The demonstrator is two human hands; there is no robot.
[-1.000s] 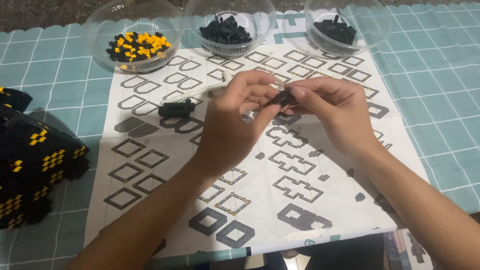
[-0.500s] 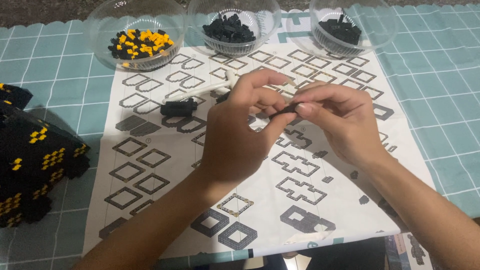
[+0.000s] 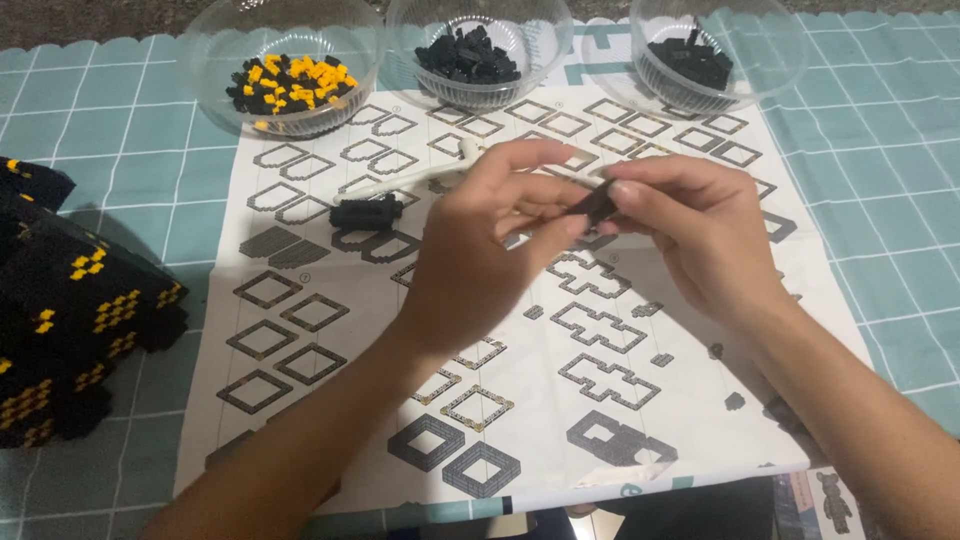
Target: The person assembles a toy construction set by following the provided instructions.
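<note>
Tablecloth point(image 3: 880, 140) first, teal with a white grid, running under everything I can see from the head cam. On it lies one big white instruction sheet point(image 3: 330, 420) printed with grey block outlines, its near edge at the bottom of frame. One black-and-yellow block build point(image 3: 70, 320) sits off the sheet's left edge, partly cut off by the frame. Three clear plastic bowls line the far edge: left bowl point(image 3: 290, 75) with black and yellow bits, middle bowl point(image 3: 478, 50) and right bowl point(image 3: 700, 55) with black ones only. One white tool point(image 3: 400, 180) lies across the sheet, with one small black assembled chunk point(image 3: 366, 212) just beside it. I count about seven loose black bits point(image 3: 735, 401) scattered on the sheet's right half.

Open room: the sheet's lower left and middle are free of pieces.

Both hands meet above the sheet's centre. Left hand point(image 3: 480, 255) has fingers curled in, thumb and forefinger pinching one end of a small black piece point(image 3: 598, 203). Right hand point(image 3: 700, 230) pinches the other end, remaining fingers loosely bent. The piece is off the paper, between the fingertips.
</note>
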